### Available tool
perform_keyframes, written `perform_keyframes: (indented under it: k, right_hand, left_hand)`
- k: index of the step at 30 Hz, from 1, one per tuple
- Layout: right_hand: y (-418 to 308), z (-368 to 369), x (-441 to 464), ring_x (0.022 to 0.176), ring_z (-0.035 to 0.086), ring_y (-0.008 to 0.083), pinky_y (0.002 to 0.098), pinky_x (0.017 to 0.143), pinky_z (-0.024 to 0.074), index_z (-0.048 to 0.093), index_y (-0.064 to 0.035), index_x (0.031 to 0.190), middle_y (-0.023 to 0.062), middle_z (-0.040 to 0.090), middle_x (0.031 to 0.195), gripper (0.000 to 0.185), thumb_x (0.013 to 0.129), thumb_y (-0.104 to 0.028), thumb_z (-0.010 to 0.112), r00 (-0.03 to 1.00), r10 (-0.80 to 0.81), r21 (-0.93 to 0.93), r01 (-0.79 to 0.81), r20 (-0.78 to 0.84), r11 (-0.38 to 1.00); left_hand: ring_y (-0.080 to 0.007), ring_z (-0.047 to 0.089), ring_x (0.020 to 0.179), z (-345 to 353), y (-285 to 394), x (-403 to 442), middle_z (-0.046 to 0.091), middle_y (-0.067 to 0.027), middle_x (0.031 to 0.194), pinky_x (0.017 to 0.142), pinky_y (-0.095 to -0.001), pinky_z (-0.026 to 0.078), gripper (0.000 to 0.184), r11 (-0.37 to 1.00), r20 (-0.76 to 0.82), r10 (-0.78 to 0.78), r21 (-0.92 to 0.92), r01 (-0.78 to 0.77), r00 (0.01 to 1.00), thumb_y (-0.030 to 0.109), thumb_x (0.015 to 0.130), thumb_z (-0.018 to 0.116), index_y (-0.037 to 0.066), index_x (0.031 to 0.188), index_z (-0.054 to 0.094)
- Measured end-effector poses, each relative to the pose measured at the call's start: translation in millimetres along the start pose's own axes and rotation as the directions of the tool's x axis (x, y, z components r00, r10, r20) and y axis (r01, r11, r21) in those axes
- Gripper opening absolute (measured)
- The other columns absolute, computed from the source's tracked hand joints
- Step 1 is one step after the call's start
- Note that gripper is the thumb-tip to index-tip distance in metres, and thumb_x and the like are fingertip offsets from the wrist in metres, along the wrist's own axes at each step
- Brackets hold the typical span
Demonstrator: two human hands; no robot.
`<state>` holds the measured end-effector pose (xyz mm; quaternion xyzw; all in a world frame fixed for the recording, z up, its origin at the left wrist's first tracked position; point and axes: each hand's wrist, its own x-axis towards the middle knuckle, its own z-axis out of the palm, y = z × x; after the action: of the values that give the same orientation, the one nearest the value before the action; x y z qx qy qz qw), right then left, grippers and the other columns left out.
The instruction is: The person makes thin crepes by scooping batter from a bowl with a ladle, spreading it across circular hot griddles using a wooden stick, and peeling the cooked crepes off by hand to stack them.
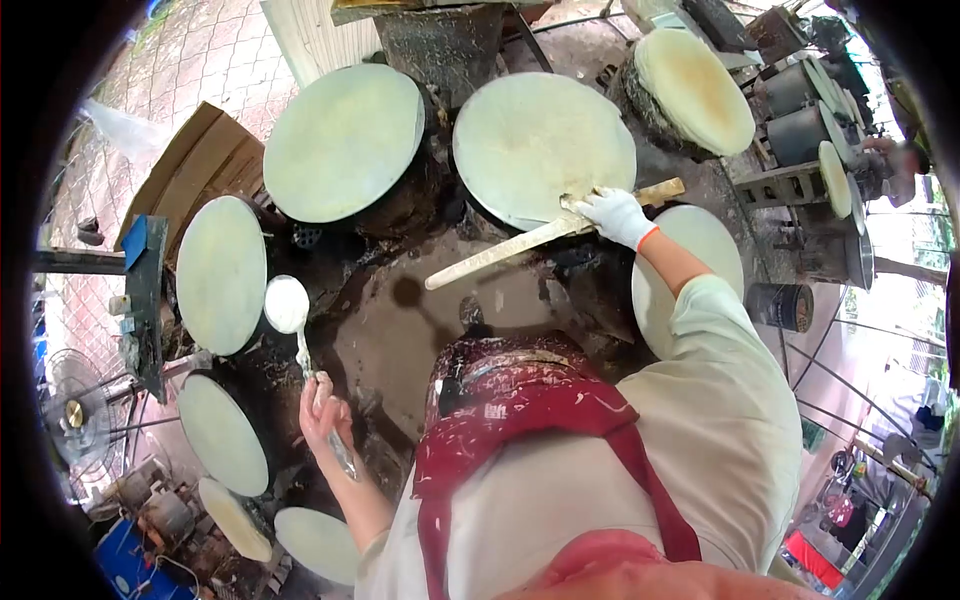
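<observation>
My left hand (326, 412) is closed around the handle of a ladle, whose round bowl (287, 304) is filled or coated with white batter. Its handle is smeared with white and runs back along my wrist. On my right hand (615, 217) is a white glove with an orange cuff; it grips a long pale wooden stick (500, 257) that slants over the front edge of a large round griddle (545, 150) covered in a pale layer. A small brownish piece (570, 202) shows at the gloved fingertips; what it belongs to is unclear.
More round, pale-topped griddles surround me, including one at back left (345, 143) and one at left (222, 275). A browned round sheet (694, 92) lies at back right. A cardboard sheet (190, 170), a fan (75, 412) and metal pots (797, 138) stand around the edges.
</observation>
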<state>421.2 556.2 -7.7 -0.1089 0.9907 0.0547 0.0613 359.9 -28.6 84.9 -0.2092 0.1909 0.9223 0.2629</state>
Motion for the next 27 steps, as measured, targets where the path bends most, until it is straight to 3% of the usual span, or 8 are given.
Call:
perform_keyframes:
  k: [6,9,11,13,16,22,24,27]
  right_hand:
    - [58,-88,42,0.093,0.063,0.0289,0.0387,0.081,0.0515,0.065,-0.0291,0.119,0.0074,0.068,0.097,0.042,0.08,-0.013,0.062,0.967,0.194,0.299,-0.138,-0.167,0.944]
    - [115,-146,86,0.092,0.066,0.0262,0.0351,0.083,0.0516,0.067,-0.0215,0.111,0.011,0.068,0.1,0.031,0.08,-0.018,0.067,0.933,0.334,0.513,-0.223,-0.134,0.829]
    - [179,-159,108,0.089,0.063,0.0119,0.0258,0.074,0.0512,0.063,-0.0026,0.117,0.0044,0.067,0.107,0.037,0.08,-0.007,0.068,0.927,0.346,0.728,-0.137,-0.145,0.671]
    - [194,-231,108,0.085,0.064,0.0123,0.026,0.062,0.0498,0.062,-0.0028,0.119,0.0043,0.067,0.109,0.04,0.079,-0.009,0.069,0.81,0.586,0.668,-0.434,-0.004,0.604]
    - [360,-177,94,0.072,0.059,0.0087,0.0255,0.054,0.0451,0.059,-0.0047,0.128,0.0026,0.069,0.097,0.05,0.079,-0.013,0.07,0.565,0.668,0.795,-0.035,-0.484,0.606]
    - [428,-154,-59,0.057,0.053,0.0088,0.0211,0.046,0.0372,0.065,-0.0035,0.11,0.0017,0.064,0.079,0.036,0.078,-0.014,0.076,0.179,0.98,0.994,0.085,-0.088,0.073]
    - [433,-107,-99,0.052,0.054,0.0137,0.0256,0.043,0.0409,0.063,-0.0026,0.098,0.0031,0.063,0.076,0.018,0.082,-0.007,0.07,0.063,0.996,0.972,0.222,0.06,-0.073]
    - [431,-11,-132,0.052,0.055,0.0159,0.0277,0.042,0.0422,0.06,-0.0017,0.105,0.0062,0.063,0.079,0.026,0.081,-0.003,0.071,-0.044,0.981,0.948,0.267,0.189,-0.171]
  left_hand:
    - [-0.0099,0.042,0.037,9,-6,22,0.044,-0.004,0.064,0.042,-0.0248,0.029,0.032,0.995,0.04,-0.014,-0.093,0.018,0.999,0.018,0.104,0.027,-0.009,0.111,0.042]
    - [-0.0102,0.043,0.038,27,-23,31,0.045,-0.0034,0.066,0.045,-0.0249,0.029,0.033,0.997,-0.081,0.072,0.026,-0.07,0.994,0.018,0.105,0.025,-0.01,0.112,0.041]
    - [-0.0098,0.043,0.038,32,-36,38,0.044,-0.003,0.066,0.045,-0.025,0.029,0.033,0.99,0.107,-0.004,-0.137,0.018,0.994,0.018,0.105,0.026,-0.01,0.113,0.041]
    - [-0.0086,0.043,0.038,49,-51,40,0.044,-0.001,0.064,0.045,-0.025,0.027,0.035,0.981,0.165,-0.029,-0.184,0.06,0.986,0.019,0.104,0.027,-0.011,0.114,0.041]
    - [-0.0081,0.044,0.038,61,-73,46,0.043,0.0004,0.061,0.046,-0.0262,0.026,0.035,0.995,0.216,-0.046,-0.072,0.063,0.975,0.02,0.104,0.027,-0.01,0.114,0.041]
    - [-0.0097,0.045,0.037,128,-128,51,0.044,-0.0008,0.059,0.045,-0.0276,0.024,0.038,0.989,-0.181,0.116,0.108,-0.097,0.977,0.024,0.104,0.028,-0.01,0.112,0.044]
    - [-0.01,0.046,0.038,130,-141,49,0.044,-0.0012,0.06,0.045,-0.0276,0.024,0.036,0.985,0.069,-0.076,-0.146,0.086,0.995,0.024,0.104,0.028,-0.008,0.109,0.044]
    - [-0.0099,0.046,0.037,131,-158,48,0.044,-0.0013,0.059,0.044,-0.0274,0.025,0.035,1.0,0.068,0.02,-0.014,-0.019,0.997,0.022,0.104,0.028,-0.01,0.11,0.044]
